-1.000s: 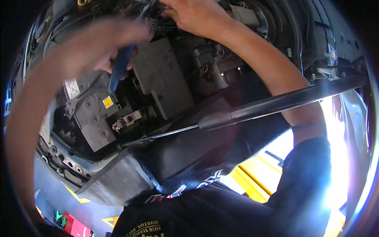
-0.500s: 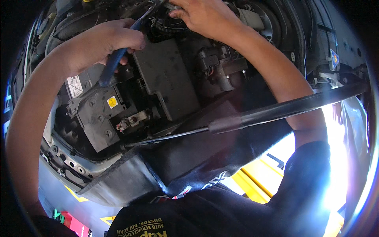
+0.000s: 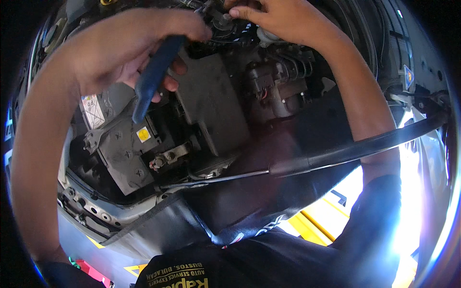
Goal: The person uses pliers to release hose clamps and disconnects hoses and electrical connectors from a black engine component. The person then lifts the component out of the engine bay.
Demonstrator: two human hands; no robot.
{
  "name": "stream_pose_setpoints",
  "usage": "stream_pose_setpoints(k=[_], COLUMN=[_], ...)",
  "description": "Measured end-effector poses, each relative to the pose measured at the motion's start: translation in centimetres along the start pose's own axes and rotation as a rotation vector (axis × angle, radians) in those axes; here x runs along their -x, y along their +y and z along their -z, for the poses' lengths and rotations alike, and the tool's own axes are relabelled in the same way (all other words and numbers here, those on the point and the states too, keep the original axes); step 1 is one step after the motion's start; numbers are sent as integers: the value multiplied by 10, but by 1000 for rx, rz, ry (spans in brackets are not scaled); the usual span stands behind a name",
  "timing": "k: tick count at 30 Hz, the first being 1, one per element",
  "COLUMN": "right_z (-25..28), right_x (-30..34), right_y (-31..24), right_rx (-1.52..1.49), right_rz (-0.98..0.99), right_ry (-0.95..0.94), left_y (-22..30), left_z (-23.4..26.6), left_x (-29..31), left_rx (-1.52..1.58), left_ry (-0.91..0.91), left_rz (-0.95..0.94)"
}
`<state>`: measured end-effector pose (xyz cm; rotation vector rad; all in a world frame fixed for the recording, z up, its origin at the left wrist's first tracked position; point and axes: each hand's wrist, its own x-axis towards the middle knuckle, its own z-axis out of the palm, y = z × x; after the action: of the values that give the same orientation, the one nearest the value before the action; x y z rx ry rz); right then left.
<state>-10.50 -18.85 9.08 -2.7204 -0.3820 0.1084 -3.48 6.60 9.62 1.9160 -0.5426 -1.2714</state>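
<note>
My left hand (image 3: 158, 53) is wrapped round a blue-handled tool (image 3: 158, 79). Its handle slants down and left over the car battery, while its working end is hidden behind the hand, so its kind cannot be told. Beyond it, at the top of the engine bay, my right hand (image 3: 273, 17) is closed, thumb and fingers together beside a metal fitting (image 3: 223, 20). What those fingers hold, if anything, is hidden. The black battery (image 3: 122, 153) lies below my left hand, with a yellow sticker (image 3: 143, 134) on it and a metal terminal clamp (image 3: 170, 154) beside it.
A black box cover (image 3: 218, 103) lies between my arms, with a pump-like unit (image 3: 281, 91) to its right. A black strut (image 3: 355, 146) crosses in front, passing over my right arm. A dark fender cover (image 3: 158, 221) drapes the car's near edge.
My left hand has turned and shifted right with the blue handle, which stands steeper. The right hand has moved slightly right, uncovering the metal fitting. The engine bay sits a little lower in view.
</note>
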Motion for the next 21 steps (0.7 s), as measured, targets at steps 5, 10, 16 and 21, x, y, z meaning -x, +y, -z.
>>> stream_pose_setpoints(k=[5,10,16,21], right_z=[-10,-21,-23,-20], right_x=[3,3,5,5], right_y=[3,10,10,5], right_rx=[337,549,628,511], right_rz=[218,270,296,247], right_ry=[115,160,184,123], left_y=[-20,2,-4,-2], left_z=[4,-8,-9,-6], left_x=[-10,-2,-1,1], left_rx=[51,134,113,102], left_ry=[-73,-3,77,74], left_rz=[-79,-12,-14,-11])
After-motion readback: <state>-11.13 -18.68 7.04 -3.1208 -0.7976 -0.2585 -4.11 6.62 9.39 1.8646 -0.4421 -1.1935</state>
